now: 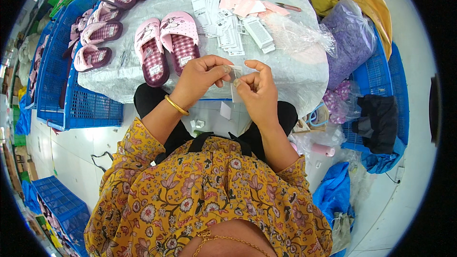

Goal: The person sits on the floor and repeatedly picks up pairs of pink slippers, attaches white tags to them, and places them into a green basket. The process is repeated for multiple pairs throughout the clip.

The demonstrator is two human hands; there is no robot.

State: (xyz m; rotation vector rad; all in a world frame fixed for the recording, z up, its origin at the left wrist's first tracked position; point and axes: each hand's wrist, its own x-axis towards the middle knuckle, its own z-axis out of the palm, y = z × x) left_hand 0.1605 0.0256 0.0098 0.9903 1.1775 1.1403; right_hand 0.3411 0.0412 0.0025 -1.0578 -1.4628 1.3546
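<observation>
Far left, blue crate (95,109) on the floor beside the table, slippers inside. Table (126,57) covered in clear plastic sheet. Along its left edge, row of pink slippers (101,32), plaid insoles, toes leftward. Next, larger slipper pair (166,43) side by side, pink uppers, toes away from the person. Left hand (202,77), gold bangle on wrist, just beside the pair: thumb and index pinching the top of a small whitish slip (234,94). Slip hangs upright between both hands at the near table edge; exact material unclear. Beyond it, white printed cards (228,31) spread and stacked, pink papers (245,7) behind. Right hand (259,88): thumb against curled fingers, pinching the slip's side, index raised. Further right, crumpled clear plastic (302,35), dark pen-like tool (288,7) behind it, then purple-filled bag (350,43) beside the table, touching another blue crate (373,81).
</observation>
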